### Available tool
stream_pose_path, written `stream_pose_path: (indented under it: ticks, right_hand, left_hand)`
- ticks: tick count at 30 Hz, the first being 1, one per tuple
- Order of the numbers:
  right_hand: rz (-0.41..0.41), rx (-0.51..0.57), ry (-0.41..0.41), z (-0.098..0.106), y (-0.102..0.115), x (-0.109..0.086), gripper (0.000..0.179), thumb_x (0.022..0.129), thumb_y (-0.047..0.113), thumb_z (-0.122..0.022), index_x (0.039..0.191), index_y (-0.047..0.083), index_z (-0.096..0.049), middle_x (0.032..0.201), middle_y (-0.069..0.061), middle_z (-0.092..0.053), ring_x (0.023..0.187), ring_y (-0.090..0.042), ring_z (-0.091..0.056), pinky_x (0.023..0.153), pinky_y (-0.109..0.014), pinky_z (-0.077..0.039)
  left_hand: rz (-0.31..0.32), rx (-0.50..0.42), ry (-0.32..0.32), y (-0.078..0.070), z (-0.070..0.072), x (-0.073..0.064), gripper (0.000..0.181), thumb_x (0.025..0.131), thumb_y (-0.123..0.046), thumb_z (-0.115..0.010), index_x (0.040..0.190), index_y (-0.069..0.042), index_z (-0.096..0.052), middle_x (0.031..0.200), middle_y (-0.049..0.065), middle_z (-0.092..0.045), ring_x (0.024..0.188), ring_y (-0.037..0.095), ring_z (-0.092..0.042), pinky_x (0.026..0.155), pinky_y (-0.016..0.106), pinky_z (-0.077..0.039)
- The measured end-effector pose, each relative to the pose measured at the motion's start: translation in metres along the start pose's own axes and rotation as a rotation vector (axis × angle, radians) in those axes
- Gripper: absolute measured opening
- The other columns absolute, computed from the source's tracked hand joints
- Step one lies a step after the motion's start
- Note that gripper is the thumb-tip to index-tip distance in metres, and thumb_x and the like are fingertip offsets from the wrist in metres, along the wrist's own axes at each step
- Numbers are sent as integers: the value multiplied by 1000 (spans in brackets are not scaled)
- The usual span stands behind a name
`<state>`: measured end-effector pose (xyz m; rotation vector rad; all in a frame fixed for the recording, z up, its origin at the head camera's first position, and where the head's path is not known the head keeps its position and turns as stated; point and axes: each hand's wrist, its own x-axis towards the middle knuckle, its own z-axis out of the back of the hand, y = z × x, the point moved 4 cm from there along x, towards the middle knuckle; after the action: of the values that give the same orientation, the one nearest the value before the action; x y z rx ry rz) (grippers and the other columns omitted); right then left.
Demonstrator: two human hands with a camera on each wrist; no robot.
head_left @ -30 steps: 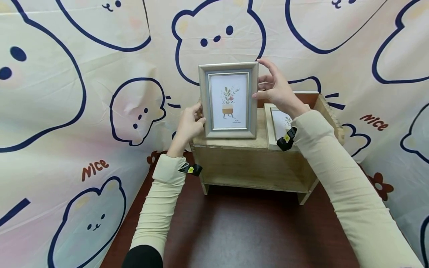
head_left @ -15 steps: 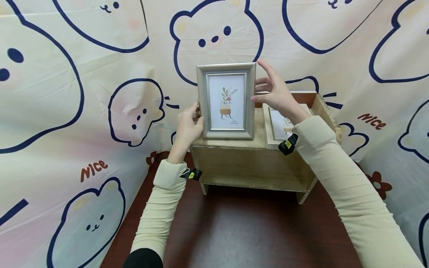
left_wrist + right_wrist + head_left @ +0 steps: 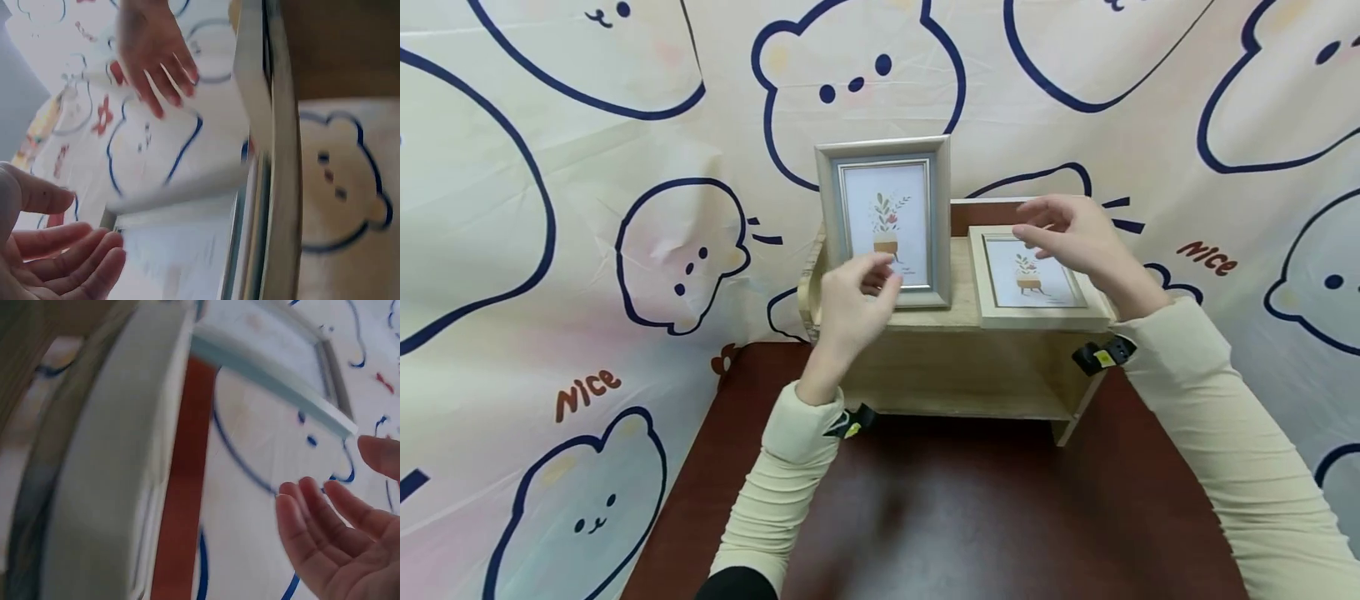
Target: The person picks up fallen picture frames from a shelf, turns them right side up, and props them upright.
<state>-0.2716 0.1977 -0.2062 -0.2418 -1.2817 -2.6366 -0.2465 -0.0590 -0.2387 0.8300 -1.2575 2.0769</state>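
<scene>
A grey-beige picture frame with a potted-plant print stands upright on the left of a small wooden shelf. Beside it a cream picture frame with a similar print lies flat, face up. My left hand hovers before the standing frame's lower part, fingers loosely bent and holding nothing. Over the lying frame hangs my right hand, relaxed and free of any object. In the left wrist view the fingers are apart from the frame edge; the right wrist view likewise shows the palm bare.
The shelf has an open lower compartment and rests on a dark reddish-brown tabletop. A cloth backdrop printed with bear outlines surrounds it at the back and sides. Each wrist carries a small black camera strap.
Both hands have let go of the grey-beige frame, which stays standing. My left hand has come forward and right; my right hand has moved right and down, over the lying frame. The head view has shifted slightly.
</scene>
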Motion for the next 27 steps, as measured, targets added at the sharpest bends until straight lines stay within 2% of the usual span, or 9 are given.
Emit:
stream_pose_path:
  ticks: [4, 7, 12, 15, 16, 19, 23, 27]
  right_hand:
    - [-55, -81, 31, 10, -20, -5, 54, 87, 41, -56, 124, 1, -50, 110, -19, -54, 87, -26, -57, 64, -23, -50]
    - [-97, -124, 33, 17, -32, -8, 62, 86, 47, -55, 126, 0, -47, 112, -22, -51, 92, -32, -53, 68, -28, -49]
    - [-171, -140, -9, 22, -48, -13, 74, 85, 54, -52, 134, 0, -40, 122, -25, -45, 109, -38, -42, 85, -49, -38]
    - [-217, -125, -48, 20, -53, -12, 78, 84, 56, -49, 137, 0, -34, 127, -26, -41, 115, -39, -37, 92, -56, -32]
    - [-225, -130, -56, 19, -54, -12, 79, 85, 56, -49, 138, -1, -32, 128, -26, -40, 116, -39, -37, 93, -57, -31]
    - [-235, -166, -51, 15, -55, -8, 82, 86, 56, -46, 140, -1, -24, 134, -28, -35, 119, -42, -34, 94, -60, -30]
    - [-246, -175, 17, 8, -55, -2, 83, 89, 51, -45, 143, -3, -13, 140, -30, -25, 124, -44, -29, 96, -62, -27]
    - [-309, -121, 54, 4, -62, -1, 84, 90, 48, -44, 141, -9, -9, 141, -32, -17, 127, -43, -24, 100, -59, -23]
  left_hand:
    - [49, -54, 129, -7, -28, -4, 20, 81, -2, -62, 96, 11, -64, 79, 15, -65, 67, 20, -63, 61, 19, -51]
    - [110, -66, 197, -10, -47, -6, 22, 82, -6, -63, 97, 9, -64, 81, 14, -65, 70, 19, -63, 63, 17, -50]
    - [213, -83, 243, -9, -75, -7, 29, 83, -11, -63, 103, 10, -63, 88, 16, -65, 76, 21, -64, 67, 19, -51]
    - [251, -67, 255, -8, -87, -8, 36, 83, -14, -63, 109, 10, -60, 94, 18, -65, 82, 23, -64, 71, 20, -51]
    - [257, -49, 257, -9, -90, -8, 38, 83, -16, -64, 111, 10, -59, 96, 18, -65, 84, 22, -64, 72, 21, -50]
    - [236, 40, 264, -10, -100, -9, 34, 83, -21, -63, 102, 6, -63, 91, 15, -66, 85, 21, -64, 74, 23, -50]
    - [181, 140, 274, -12, -110, -11, 25, 82, -23, -63, 84, 2, -60, 69, 10, -61, 64, 18, -57, 59, 26, -46]
    - [161, 203, 273, -13, -117, -14, 27, 83, -23, -62, 92, 3, -60, 72, 9, -59, 63, 20, -55, 56, 30, -44]
